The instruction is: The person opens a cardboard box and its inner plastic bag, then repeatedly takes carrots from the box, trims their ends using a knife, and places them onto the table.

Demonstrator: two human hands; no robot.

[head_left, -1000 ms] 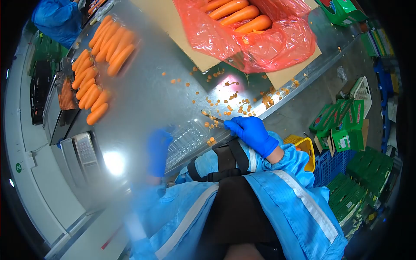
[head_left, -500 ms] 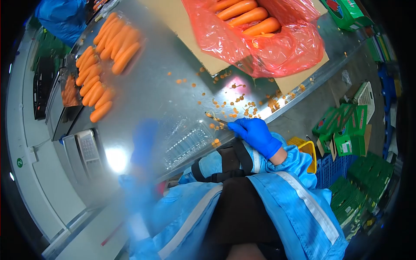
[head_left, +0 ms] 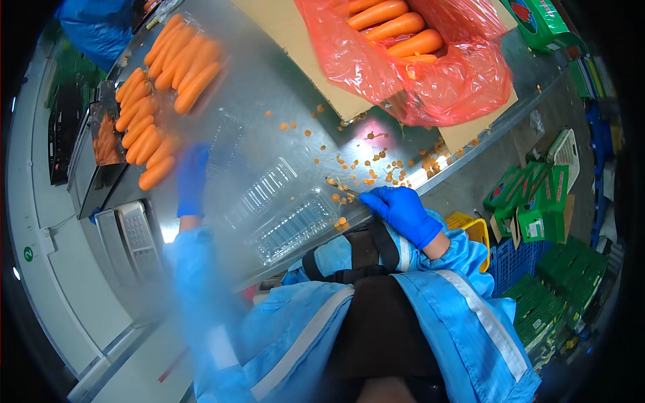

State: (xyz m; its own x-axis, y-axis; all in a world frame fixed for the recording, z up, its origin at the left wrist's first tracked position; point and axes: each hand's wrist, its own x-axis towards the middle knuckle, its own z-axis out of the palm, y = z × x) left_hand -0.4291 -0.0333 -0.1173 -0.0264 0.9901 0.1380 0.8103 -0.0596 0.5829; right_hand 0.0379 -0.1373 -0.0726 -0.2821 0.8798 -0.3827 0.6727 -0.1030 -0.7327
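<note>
My right hand (head_left: 404, 215), in a blue glove, is closed around the handle of a small knife (head_left: 344, 189); orange bits cling near its tip. My left hand (head_left: 193, 178), also gloved in blue, is smeared by haze and motion, so its fingers cannot be made out. It is close to the near end of the rows of carrots (head_left: 158, 173) on the metal table. Between my hands lies a clear plastic tray (head_left: 295, 228), with a second clear piece (head_left: 265, 185) beside it, partly blurred.
A cardboard box (head_left: 329, 87) lined with red plastic (head_left: 463, 87) holds more carrots (head_left: 396, 27). Carrot slices (head_left: 373, 158) are scattered near the edge of the metal table (head_left: 248, 87). A scale (head_left: 136, 228) stands left. Green cartons (head_left: 544, 201) and a yellow basket (head_left: 478, 232) are right.
My left hand has moved left and farther away, toward the carrots, uncovering more of the clear plastic. My right hand keeps the knife, nearly unmoved. The view has shifted slightly.
</note>
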